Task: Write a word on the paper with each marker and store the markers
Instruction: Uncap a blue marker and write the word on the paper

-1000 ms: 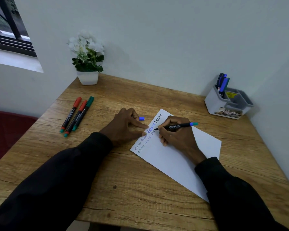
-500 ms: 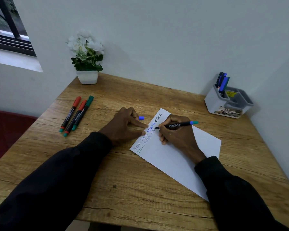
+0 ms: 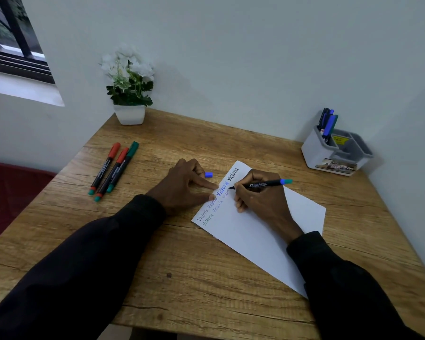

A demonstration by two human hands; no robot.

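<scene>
A white paper (image 3: 253, 231) lies slanted on the wooden table (image 3: 182, 278), with two rows of the handwritten word "Victoria" along its upper left edge. My right hand (image 3: 260, 197) grips a black marker (image 3: 263, 184) with a blue-green end, its tip touching the paper at the second row. My left hand (image 3: 184, 185) presses its fingertips on the paper's left edge and holds a blue cap (image 3: 208, 174) between its fingers. Two red-capped markers (image 3: 108, 168) and a green-capped marker (image 3: 123, 165) lie side by side at the left.
A grey and white desk organizer (image 3: 334, 155) stands at the back right corner with several blue and dark markers upright in it. A white pot of white flowers (image 3: 129, 94) sits at the back left. Walls border the table behind and on the right.
The marker tip has crept slightly to the right along the second row of writing. My left hand and the cap have stayed in place.
</scene>
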